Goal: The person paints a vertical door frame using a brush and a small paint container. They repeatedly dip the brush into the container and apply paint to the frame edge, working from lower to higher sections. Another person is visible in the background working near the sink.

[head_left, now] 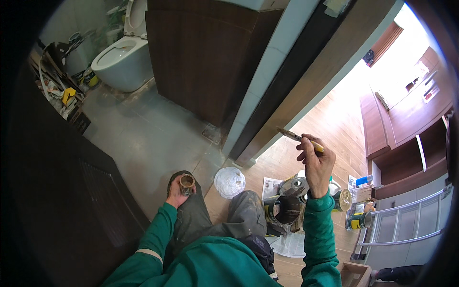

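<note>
My right hand (318, 165) grips a paintbrush (290, 135) by its yellow handle. Its dark bristle tip is at the light brown face of the door frame (279, 112); whether it touches I cannot tell. Low over my left knee, my left hand (175, 195) is wrapped round a small jar (187, 182) with a brown-stained rim and inside. Between my knees and the door frame, a crumpled white cloth or plastic bundle (229, 182) lies on the floor. Below my right forearm stands an open paint can (288, 209) with dark contents.
Newspaper (289, 245) lies under several cans. More cans (359, 220) and a ladder (406, 217) are at the right, beside wooden cabinets (411, 112). A dark door (81, 186) stands close on my left. A toilet (122, 62) is at the back left. Another person's dark-clothed limb (401, 273) shows lower right.
</note>
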Tool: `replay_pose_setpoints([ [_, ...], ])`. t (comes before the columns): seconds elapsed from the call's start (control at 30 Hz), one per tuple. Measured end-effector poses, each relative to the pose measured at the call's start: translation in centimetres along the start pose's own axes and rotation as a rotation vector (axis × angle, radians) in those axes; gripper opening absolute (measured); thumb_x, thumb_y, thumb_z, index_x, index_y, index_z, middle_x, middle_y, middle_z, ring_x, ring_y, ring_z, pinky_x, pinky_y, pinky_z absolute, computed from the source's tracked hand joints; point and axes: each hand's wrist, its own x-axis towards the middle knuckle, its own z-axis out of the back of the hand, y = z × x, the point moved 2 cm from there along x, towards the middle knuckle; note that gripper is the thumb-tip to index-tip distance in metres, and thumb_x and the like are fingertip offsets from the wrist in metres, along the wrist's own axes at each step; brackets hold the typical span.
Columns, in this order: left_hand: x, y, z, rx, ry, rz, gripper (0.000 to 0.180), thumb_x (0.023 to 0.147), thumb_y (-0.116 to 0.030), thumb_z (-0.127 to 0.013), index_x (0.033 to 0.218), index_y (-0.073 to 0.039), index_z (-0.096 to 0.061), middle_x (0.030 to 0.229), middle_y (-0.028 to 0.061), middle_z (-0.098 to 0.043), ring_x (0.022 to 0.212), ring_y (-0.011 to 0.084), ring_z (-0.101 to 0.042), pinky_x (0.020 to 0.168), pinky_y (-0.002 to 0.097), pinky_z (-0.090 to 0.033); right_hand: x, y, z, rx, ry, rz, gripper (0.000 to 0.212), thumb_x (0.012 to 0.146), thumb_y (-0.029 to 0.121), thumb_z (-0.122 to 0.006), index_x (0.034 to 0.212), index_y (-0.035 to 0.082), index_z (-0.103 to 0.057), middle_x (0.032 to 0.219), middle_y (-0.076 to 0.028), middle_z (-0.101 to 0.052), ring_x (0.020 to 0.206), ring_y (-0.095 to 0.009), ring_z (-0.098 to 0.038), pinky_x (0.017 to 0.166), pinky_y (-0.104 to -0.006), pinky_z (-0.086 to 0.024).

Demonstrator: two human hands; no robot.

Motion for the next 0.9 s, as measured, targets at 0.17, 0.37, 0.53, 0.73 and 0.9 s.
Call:
replay_pose_setpoints([
  [0.17, 0.1, 0.1, 0.2, -0.029, -0.021, 0.039, 0.042, 0.101, -0.037, -0.041, 0.099, -0.002, -0.063, 0.085, 0.0149, -0.067, 0.073, 0.0314, -0.065, 0.068, 0.0454, -0.052, 2.5, 0.3, 0.2, -0.086, -0.03, 0.023, 0.026, 0.097, 0.02, -0.065, 0.104, -0.004, -0.071, 0.071, -0.01, -0.07, 0.062, -0.014, -0.069, 0.057, -0.0261, -0.053],
  [0.37, 0.0, -0.2, -0.1, -0.013, -0.014, 0.033, 0.044, 0.102, -0.039, -0.039, 0.097, -0.002, -0.062, 0.082, 0.0153, -0.065, 0.073, 0.0314, -0.064, 0.069, 0.0457, -0.052, 6.2, 4.1, 2.6, 0.008, -0.148, 0.182, 0.023, 0.098, 0.015, -0.063, 0.105, -0.006, -0.07, 0.077, -0.01, -0.07, 0.068, -0.016, -0.071, 0.059, -0.0257, -0.056],
  [0.53, -0.2, -0.4, -0.4, 0.002, -0.017, 0.041, 0.045, 0.102, -0.04, -0.039, 0.097, -0.002, -0.062, 0.081, 0.0154, -0.065, 0.072, 0.0314, -0.063, 0.068, 0.0457, -0.052, 5.1, 6.4, 4.6, 0.047, -0.307, 0.224, 0.02, 0.095, 0.01, -0.063, 0.106, -0.006, -0.069, 0.078, -0.011, -0.071, 0.072, -0.017, -0.072, 0.065, -0.026, -0.056],
  [0.73, -0.2, -0.2, -0.5, -0.013, -0.012, 0.049, 0.044, 0.101, -0.04, -0.042, 0.096, -0.002, -0.063, 0.08, 0.0159, -0.065, 0.072, 0.0323, -0.063, 0.068, 0.0461, -0.052, -3.5, 3.6, 1.7, -0.14, -0.473, 0.61, 0.034, 0.082, -0.01, -0.055, 0.115, -0.007, -0.065, 0.106, -0.022, -0.067, 0.095, -0.03, -0.071, 0.084, -0.0361, -0.057],
  [0.9, -0.2, -0.2, -0.7, -0.001, -0.034, 0.062, 0.045, 0.1, -0.041, -0.043, 0.095, -0.001, -0.063, 0.079, 0.0161, -0.065, 0.072, 0.0329, -0.063, 0.069, 0.0466, -0.052, -3.9, 0.4, -1.2, -0.257, -0.351, 0.641, 0.047, 0.073, -0.019, -0.054, 0.115, -0.004, -0.067, 0.12, -0.026, -0.059, 0.105, -0.035, -0.065, 0.089, -0.0405, -0.056],
])
